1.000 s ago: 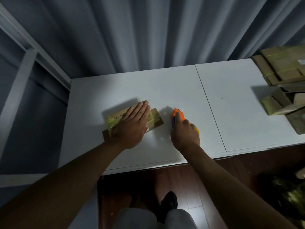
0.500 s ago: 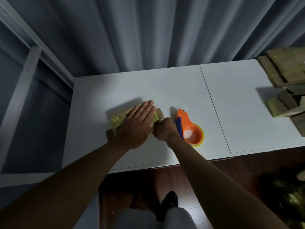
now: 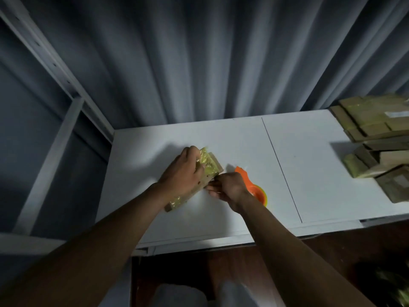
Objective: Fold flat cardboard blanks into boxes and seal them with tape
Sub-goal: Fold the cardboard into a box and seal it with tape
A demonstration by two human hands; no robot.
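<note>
A small brown cardboard box (image 3: 210, 166) wrapped in yellowish tape sits on the white table (image 3: 221, 140), turned with one end pointing away from me. My left hand (image 3: 183, 173) grips it from above, fingers curled over its far end. My right hand (image 3: 228, 188) is at the box's near right side, its fingertips pinching at the box's edge. An orange tape dispenser (image 3: 254, 189) lies on the table just right of my right hand, partly hidden behind it.
A stack of taped cardboard boxes and flat blanks (image 3: 376, 138) fills the table's right end. A seam (image 3: 281, 167) divides the tabletop. Grey curtains hang behind, a metal frame (image 3: 55, 134) stands at the left, and dark wood floor lies below.
My right hand let go of the tape dispenser and came to the box. My left hand went from lying flat on the box to gripping it, and the box has turned.
</note>
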